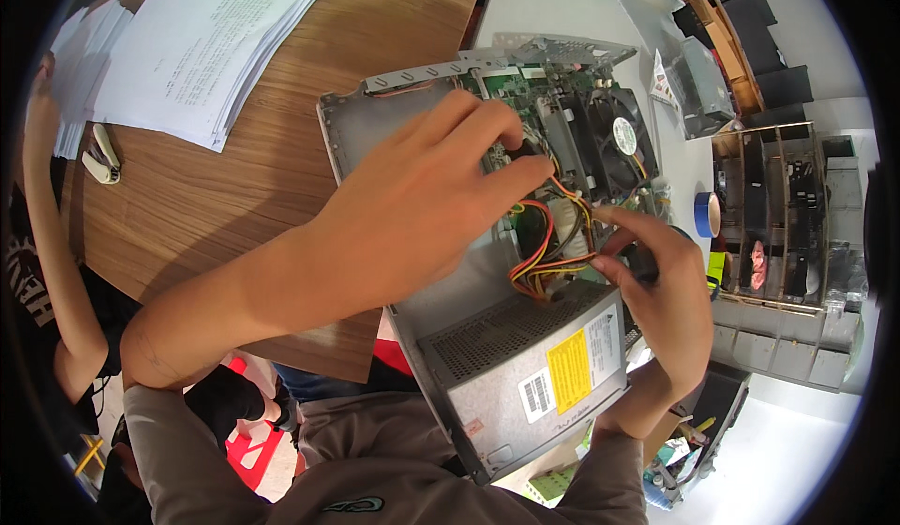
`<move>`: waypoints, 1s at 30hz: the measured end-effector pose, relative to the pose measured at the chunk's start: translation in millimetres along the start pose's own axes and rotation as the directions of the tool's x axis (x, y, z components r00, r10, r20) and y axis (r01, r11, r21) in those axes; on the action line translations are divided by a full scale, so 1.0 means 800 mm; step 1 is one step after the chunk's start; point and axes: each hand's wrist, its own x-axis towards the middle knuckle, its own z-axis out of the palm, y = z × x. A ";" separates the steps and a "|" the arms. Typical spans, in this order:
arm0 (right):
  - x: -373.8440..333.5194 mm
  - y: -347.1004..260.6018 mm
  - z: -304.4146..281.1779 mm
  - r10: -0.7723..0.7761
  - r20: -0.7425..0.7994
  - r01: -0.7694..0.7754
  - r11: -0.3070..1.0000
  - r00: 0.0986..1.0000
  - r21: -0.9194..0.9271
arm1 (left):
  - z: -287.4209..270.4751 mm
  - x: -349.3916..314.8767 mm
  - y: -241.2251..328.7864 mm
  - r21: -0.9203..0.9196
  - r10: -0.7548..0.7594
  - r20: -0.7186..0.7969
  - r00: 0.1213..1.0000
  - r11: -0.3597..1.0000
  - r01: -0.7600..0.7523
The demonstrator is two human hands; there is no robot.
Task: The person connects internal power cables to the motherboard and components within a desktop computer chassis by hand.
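Observation:
An opened computer case (370,136) rests in front of me, its near end over the table edge. At that end is a silver power supply (506,403) with a yellow label and a perforated side. A bundle of red, yellow, orange and black cables (532,261) runs from it toward the green circuit board (506,82). My left hand (427,192) reaches over the case, thumb and forefinger closed on something dark beside the board, mostly hidden. My right hand (661,267) pinches the cables from the right. Beyond it sits a black cooling fan (614,136).
Stacked printed papers (202,47) and a stapler (102,155) lie on the wooden table (253,211). Blue tape (707,215) is on the white table (525,9) to the right. Another person's arm (56,244) is at the left. A metal shelf rack (769,216) stands at the right.

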 end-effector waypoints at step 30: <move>0.014 0.017 0.005 -0.144 0.001 0.134 0.924 0.990 0.358 | -0.028 0.011 -0.017 -0.417 0.101 0.542 0.834 0.894 0.162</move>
